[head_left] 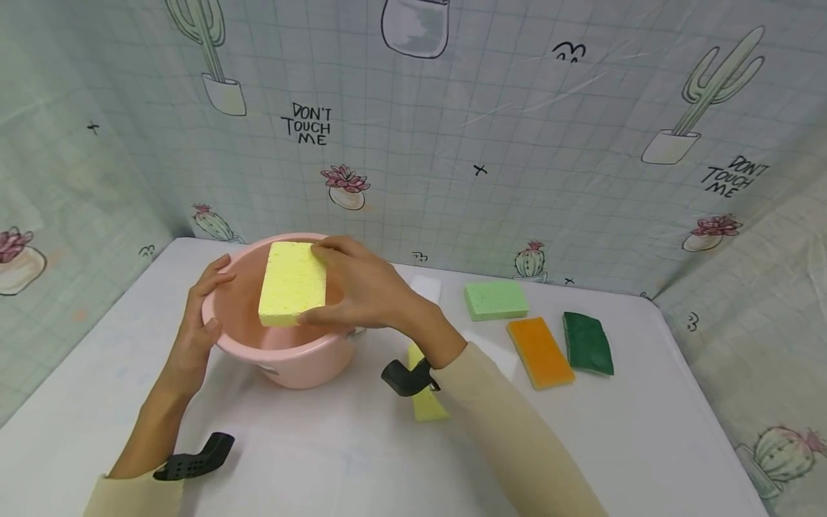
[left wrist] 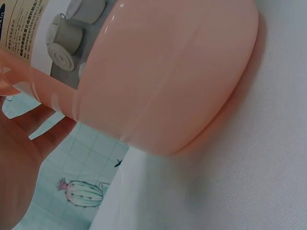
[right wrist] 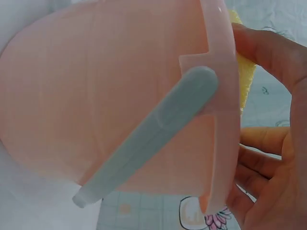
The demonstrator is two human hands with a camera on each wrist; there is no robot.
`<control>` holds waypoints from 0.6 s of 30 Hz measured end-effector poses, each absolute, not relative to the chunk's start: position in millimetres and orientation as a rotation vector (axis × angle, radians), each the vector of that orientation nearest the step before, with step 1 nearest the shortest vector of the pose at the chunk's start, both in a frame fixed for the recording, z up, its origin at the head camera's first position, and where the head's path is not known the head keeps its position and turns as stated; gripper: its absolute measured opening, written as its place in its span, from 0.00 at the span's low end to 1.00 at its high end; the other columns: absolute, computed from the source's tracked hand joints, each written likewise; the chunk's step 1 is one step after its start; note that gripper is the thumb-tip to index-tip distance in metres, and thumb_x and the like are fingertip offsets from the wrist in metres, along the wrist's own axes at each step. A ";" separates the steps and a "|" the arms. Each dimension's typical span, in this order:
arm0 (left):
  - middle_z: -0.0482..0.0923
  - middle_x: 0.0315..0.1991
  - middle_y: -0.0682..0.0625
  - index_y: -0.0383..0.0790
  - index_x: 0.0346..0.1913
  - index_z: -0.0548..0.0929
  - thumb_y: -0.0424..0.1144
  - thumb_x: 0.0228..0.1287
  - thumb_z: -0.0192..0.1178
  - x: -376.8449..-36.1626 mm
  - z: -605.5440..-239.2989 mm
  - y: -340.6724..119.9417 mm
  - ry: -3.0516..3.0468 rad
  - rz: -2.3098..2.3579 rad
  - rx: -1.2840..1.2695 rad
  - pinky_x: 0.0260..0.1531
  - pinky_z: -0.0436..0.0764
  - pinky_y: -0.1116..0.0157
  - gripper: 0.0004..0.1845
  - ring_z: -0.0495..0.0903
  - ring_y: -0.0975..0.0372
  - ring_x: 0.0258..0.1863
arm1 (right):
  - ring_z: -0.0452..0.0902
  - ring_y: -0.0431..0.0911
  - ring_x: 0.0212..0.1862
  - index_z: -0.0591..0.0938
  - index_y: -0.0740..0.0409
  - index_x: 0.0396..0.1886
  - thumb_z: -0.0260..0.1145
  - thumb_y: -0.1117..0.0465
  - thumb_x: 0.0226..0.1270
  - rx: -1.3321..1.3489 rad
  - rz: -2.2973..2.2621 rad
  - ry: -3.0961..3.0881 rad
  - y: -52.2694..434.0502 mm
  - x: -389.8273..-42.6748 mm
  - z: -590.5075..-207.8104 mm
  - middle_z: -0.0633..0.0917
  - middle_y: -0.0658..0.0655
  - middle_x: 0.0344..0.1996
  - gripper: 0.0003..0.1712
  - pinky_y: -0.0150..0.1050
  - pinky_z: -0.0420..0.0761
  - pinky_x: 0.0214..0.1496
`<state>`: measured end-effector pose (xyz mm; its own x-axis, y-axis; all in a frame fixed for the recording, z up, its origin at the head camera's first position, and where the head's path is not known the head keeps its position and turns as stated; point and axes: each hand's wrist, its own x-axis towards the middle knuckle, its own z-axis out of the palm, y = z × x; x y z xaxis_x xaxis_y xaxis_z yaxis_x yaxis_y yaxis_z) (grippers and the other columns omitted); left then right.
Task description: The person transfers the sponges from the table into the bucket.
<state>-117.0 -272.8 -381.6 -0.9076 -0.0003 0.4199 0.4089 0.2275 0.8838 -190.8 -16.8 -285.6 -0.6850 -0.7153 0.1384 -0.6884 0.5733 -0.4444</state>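
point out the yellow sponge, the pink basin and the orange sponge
yellow sponge (head_left: 292,283), head view, middle of its top face
pink basin (head_left: 304,359), head view, front outer wall
orange sponge (head_left: 539,352), head view, centre of its top

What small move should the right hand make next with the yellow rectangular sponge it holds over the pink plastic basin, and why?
Probably lower the yellow rectangular sponge into the pink plastic basin and let go. The right hand grips the sponge tilted above the basin's opening, and the left hand rests against the rim, apparently steadying the basin. The way down looks unobstructed.
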 end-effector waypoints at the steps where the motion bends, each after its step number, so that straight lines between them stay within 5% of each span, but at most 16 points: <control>1: 0.43 0.75 0.54 0.44 0.70 0.60 0.44 0.65 0.47 -116.7 -381.5 -273.1 -2.180 -1.721 -0.383 0.69 0.52 0.54 0.30 0.41 0.57 0.73 | 0.56 0.36 0.67 0.63 0.49 0.72 0.68 0.32 0.49 -1.220 -0.722 2.729 -20.0 -191.8 -285.7 0.61 0.45 0.69 0.53 0.37 0.68 0.62; 8: 0.44 0.75 0.56 0.45 0.70 0.62 0.45 0.65 0.48 -116.9 -382.3 -270.4 -2.159 -1.742 -0.364 0.64 0.38 0.37 0.30 0.40 0.58 0.73 | 0.55 0.38 0.68 0.65 0.50 0.71 0.67 0.30 0.48 -1.217 -0.580 2.726 -34.8 -195.1 -289.1 0.60 0.46 0.70 0.53 0.36 0.69 0.61; 18: 0.45 0.75 0.53 0.43 0.70 0.61 0.44 0.64 0.48 -119.1 -382.8 -274.4 -2.143 -1.719 -0.417 0.63 0.35 0.36 0.30 0.40 0.57 0.73 | 0.57 0.37 0.67 0.72 0.48 0.64 0.68 0.27 0.44 -1.199 -0.428 2.755 -51.9 -199.7 -293.6 0.62 0.46 0.69 0.50 0.35 0.70 0.59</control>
<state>-119.1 -274.4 -382.8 -0.8913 0.0046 0.4534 0.4436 0.2158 0.8698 -199.7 -51.9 -293.6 -0.6831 -0.7302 0.0143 -0.7002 0.6492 -0.2972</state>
